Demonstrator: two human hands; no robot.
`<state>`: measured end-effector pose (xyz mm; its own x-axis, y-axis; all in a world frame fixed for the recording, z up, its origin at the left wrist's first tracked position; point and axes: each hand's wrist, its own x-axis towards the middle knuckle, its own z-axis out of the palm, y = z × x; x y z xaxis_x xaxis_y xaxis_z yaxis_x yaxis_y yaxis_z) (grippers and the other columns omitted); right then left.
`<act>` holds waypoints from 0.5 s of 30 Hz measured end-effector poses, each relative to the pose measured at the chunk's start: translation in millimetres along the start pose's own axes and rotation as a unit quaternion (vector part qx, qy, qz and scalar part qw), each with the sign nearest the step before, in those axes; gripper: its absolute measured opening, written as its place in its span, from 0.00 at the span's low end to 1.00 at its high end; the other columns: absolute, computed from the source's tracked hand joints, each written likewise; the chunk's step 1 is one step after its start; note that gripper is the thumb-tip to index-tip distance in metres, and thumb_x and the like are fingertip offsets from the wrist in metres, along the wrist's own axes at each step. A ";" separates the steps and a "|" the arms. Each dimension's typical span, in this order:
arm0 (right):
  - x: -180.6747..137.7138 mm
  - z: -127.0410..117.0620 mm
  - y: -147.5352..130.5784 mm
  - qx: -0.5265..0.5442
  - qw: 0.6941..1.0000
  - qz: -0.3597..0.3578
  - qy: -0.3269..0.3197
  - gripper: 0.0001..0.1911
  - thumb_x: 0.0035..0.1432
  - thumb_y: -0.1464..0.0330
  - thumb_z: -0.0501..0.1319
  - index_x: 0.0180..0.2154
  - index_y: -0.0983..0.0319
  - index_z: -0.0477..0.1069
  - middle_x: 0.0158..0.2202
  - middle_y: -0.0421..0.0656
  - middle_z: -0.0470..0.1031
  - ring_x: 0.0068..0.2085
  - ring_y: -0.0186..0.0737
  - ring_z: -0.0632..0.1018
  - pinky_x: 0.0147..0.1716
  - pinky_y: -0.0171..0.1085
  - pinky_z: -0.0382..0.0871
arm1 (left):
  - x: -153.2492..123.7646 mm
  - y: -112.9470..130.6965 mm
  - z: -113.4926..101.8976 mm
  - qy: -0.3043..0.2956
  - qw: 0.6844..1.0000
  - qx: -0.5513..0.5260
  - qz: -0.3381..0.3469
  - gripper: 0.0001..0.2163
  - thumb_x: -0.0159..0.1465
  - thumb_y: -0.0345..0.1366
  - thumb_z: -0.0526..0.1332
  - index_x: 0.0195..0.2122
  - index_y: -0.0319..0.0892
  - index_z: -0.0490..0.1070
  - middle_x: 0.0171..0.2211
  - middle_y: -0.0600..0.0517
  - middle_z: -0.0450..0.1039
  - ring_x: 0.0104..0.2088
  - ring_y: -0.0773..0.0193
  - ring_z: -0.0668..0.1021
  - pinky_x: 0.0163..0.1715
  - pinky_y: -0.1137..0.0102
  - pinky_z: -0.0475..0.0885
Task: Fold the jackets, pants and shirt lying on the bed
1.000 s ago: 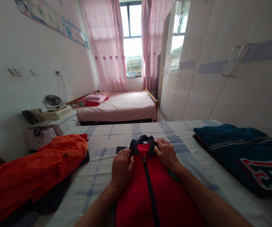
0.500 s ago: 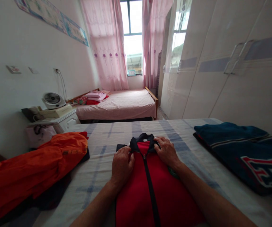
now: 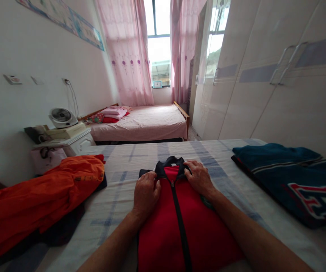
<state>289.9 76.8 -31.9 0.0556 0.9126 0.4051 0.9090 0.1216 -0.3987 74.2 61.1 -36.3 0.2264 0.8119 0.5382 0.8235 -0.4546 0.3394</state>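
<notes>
"Where's the red jacket (image 3: 160, 223)?"
"Flat on the sheet (image 3: 120, 206); zip (image 3: 179, 221) upward."
"And the hands?"
"Left hand (image 3: 146, 192) and right hand (image 3: 199, 176) rest half-curled on it, either side of the collar (image 3: 161, 170); whether they grip cloth, I can't tell."

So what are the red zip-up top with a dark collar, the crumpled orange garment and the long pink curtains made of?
Red zip-up top: matte fabric, perhaps knit, smooth and without clear shine.
Crumpled orange garment: probably thin woven synthetic, judging by its many creases.
Long pink curtains: thin cloth, since they hang in soft folds and daylight glows through; fibre can't be told.
</notes>
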 end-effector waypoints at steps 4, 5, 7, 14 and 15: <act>0.0 0.2 0.3 0.000 1.000 -0.005 0.004 0.16 0.59 0.67 0.52 0.47 0.59 0.70 0.52 0.44 0.70 0.53 0.42 0.67 0.53 0.40 0.56 | 0.3 0.0 -0.1 0.001 1.000 0.002 0.002 0.10 0.59 0.29 0.53 0.41 0.42 0.66 0.38 0.47 0.73 0.43 0.54 0.74 0.43 0.61 0.68; 0.0 0.2 0.3 -0.001 1.000 -0.006 0.004 0.16 0.59 0.66 0.52 0.47 0.59 0.70 0.52 0.44 0.70 0.53 0.42 0.67 0.53 0.40 0.56 | 0.4 0.0 0.0 0.003 1.000 0.003 0.002 0.10 0.59 0.29 0.53 0.41 0.41 0.66 0.38 0.47 0.73 0.43 0.54 0.74 0.43 0.61 0.68; 0.0 0.2 0.2 -0.002 1.000 -0.007 0.003 0.16 0.59 0.66 0.52 0.47 0.59 0.70 0.51 0.44 0.70 0.53 0.42 0.67 0.52 0.40 0.57 | 0.7 -0.3 0.4 0.006 1.000 0.004 0.002 0.09 0.59 0.29 0.53 0.41 0.41 0.66 0.38 0.47 0.73 0.43 0.54 0.74 0.43 0.61 0.68; 0.1 -0.1 -0.5 -0.010 1.000 -0.005 -0.001 0.16 0.59 0.66 0.52 0.47 0.58 0.70 0.52 0.44 0.70 0.53 0.42 0.67 0.51 0.41 0.58 | 0.1 -0.3 0.4 0.007 1.000 0.000 0.004 0.09 0.59 0.29 0.53 0.40 0.42 0.66 0.37 0.47 0.72 0.42 0.54 0.74 0.42 0.61 0.68; 0.1 -0.1 -0.4 -0.010 1.000 -0.005 -0.002 0.16 0.59 0.66 0.52 0.47 0.58 0.70 0.52 0.45 0.70 0.53 0.42 0.67 0.51 0.41 0.58 | 0.0 0.0 0.2 0.006 1.000 -0.001 0.004 0.09 0.59 0.29 0.53 0.40 0.42 0.66 0.37 0.47 0.72 0.42 0.54 0.74 0.42 0.61 0.68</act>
<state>289.6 76.9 -31.6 0.0456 0.9127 0.4060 0.9178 0.1222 -0.3778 74.3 61.2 -36.4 0.2269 0.8033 0.5506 0.8209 -0.4620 0.3358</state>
